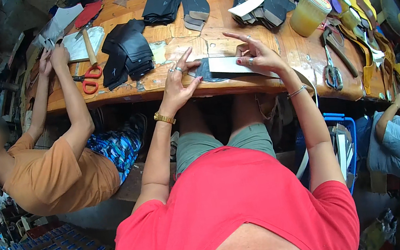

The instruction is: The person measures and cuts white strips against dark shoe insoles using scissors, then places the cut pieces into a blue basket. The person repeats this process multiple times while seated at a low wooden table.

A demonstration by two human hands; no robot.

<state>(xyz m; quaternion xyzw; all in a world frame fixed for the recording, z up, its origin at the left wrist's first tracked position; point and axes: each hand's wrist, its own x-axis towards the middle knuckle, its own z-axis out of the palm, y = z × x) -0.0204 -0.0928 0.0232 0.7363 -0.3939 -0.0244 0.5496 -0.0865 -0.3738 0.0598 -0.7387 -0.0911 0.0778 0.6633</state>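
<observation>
Near the table's front edge my right hand [258, 57] holds a white strip [223, 64]. The thumb lies on its face and the index finger points away to the left. Beneath the strip's left end is a dark grey flat piece [206, 72], partly covered. My left hand [181, 79] is beside that piece, fingers and thumb spread, with fingertips close to its left edge; whether they touch it I cannot tell. Past my left hand sit stacked black cut pieces [130, 52] that look like leather.
Orange-handled scissors [90, 79] and a hammer [89, 47] lie to the left. More black pieces [265, 9], a tub of yellowish paste [310, 11] and other scissors [330, 72] are on the right. A co-worker [62, 171] sits at left; another person [394, 142] is far right. A blue basket [348, 128] stands below.
</observation>
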